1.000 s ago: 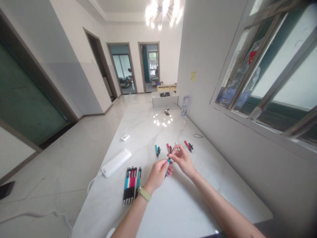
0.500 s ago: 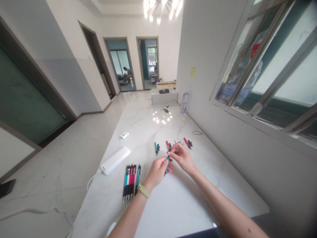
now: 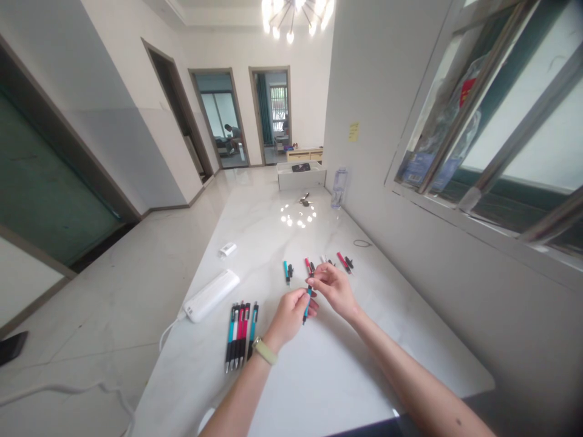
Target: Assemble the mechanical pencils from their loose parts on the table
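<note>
Over the middle of the table, a teal and black pen (image 3: 306, 308) is in my left hand (image 3: 286, 314), gripped between thumb and fingers. My right hand (image 3: 337, 290) pinches at the pen's upper end; exactly what its fingertips hold is partly hidden. Just beyond the hands lie pen parts: a teal barrel with a black piece (image 3: 286, 271), a red barrel (image 3: 308, 264) partly covered by my right hand, white parts (image 3: 324, 259), and another red barrel (image 3: 342, 262) with a black piece. Left of my left wrist, several whole pens (image 3: 237, 334) in teal, white and red lie side by side.
A white power strip (image 3: 212, 294) with a cable and a white adapter (image 3: 227, 249) lie along the left edge. Farther off are keys (image 3: 305, 199), a white box (image 3: 300, 179) and a clear bottle (image 3: 339, 188). A cord loop (image 3: 362, 243) lies near the right wall.
The hands and the pen stay almost in the same place. The view has shifted very slightly.
</note>
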`<state>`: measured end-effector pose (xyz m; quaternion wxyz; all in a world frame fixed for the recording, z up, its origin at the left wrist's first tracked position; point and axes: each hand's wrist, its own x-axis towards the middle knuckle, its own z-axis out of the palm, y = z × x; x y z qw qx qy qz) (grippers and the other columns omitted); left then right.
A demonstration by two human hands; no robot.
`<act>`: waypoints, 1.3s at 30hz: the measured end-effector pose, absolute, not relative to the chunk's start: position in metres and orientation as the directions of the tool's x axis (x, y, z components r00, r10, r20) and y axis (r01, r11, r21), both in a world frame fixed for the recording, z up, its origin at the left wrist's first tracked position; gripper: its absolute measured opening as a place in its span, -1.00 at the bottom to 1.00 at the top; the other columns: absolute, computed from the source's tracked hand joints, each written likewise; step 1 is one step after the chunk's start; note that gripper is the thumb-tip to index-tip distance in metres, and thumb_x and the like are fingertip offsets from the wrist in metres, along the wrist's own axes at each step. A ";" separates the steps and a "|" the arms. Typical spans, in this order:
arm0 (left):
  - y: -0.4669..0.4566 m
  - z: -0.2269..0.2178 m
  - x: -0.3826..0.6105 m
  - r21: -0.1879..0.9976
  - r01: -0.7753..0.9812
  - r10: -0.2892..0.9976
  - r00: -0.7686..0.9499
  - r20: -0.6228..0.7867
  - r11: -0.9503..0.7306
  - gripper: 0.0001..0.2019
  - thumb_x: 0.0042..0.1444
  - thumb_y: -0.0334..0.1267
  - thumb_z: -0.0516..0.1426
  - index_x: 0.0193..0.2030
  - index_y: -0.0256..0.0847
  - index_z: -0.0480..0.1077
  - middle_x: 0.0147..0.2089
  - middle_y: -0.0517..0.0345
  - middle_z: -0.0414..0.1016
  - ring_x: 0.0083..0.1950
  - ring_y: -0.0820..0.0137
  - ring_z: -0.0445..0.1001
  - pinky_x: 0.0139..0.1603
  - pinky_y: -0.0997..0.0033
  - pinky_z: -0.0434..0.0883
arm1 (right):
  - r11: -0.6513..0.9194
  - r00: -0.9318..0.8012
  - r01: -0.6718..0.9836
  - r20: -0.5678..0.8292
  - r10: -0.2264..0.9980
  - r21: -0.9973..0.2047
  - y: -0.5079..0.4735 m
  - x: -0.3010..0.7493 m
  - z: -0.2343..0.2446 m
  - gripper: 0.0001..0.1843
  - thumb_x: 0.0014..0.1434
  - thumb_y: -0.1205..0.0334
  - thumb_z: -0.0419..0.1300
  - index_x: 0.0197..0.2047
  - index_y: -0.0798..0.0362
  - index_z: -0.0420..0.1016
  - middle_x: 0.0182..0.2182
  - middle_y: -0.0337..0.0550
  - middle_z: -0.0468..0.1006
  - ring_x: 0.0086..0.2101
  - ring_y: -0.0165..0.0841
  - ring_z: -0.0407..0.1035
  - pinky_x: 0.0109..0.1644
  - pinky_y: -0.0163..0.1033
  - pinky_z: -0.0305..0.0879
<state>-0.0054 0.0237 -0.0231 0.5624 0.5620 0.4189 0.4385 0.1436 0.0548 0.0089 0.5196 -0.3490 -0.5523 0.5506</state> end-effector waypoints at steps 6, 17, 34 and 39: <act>0.022 -0.022 -0.005 0.997 -0.070 0.957 0.290 0.004 0.018 -0.59 0.25 0.06 0.01 -0.18 -0.30 0.40 -0.40 0.10 0.47 -0.44 0.43 0.44 -0.38 0.44 0.36 | 0.132 -0.233 -0.249 0.191 0.953 -0.960 0.058 0.146 0.005 -0.70 0.09 0.05 0.34 -0.22 -0.04 0.34 -0.50 -0.27 0.49 -0.50 -0.35 0.35 -0.40 -0.22 0.30; 0.021 -0.014 -0.006 0.985 -0.145 0.927 0.373 -0.029 0.089 -0.55 0.21 0.10 0.05 -0.20 -0.33 0.40 -0.46 0.16 0.41 -0.52 0.47 0.37 -0.45 0.47 0.32 | -0.114 -0.454 -0.386 0.081 0.887 -0.915 0.059 0.152 0.008 -0.69 0.20 0.00 0.22 -0.17 0.08 0.55 -0.30 -0.05 0.58 -0.51 -0.42 0.29 -0.37 -0.25 0.23; 0.022 -0.019 -0.008 0.997 0.004 0.952 0.298 0.072 -0.077 -0.62 0.24 -0.01 0.06 -0.16 -0.34 0.49 -0.32 -0.03 0.57 -0.34 0.33 0.52 -0.27 0.37 0.42 | -0.086 -0.443 -0.363 0.091 0.892 -0.928 0.061 0.153 0.003 -0.67 0.23 0.04 0.19 -0.09 0.11 0.57 -0.23 -0.01 0.58 -0.41 -0.38 0.35 -0.31 -0.24 0.26; 0.020 -0.016 -0.008 0.996 -0.091 0.914 0.401 0.051 -0.015 -0.58 0.27 0.01 0.02 -0.12 -0.37 0.45 -0.37 0.00 0.53 -0.37 0.37 0.49 -0.28 0.40 0.40 | -0.165 -0.545 -0.385 0.079 0.835 -0.908 0.059 0.156 0.006 -0.64 0.24 0.02 0.17 -0.06 0.10 0.54 -0.14 0.03 0.56 -0.54 -0.45 0.26 -0.37 -0.22 0.30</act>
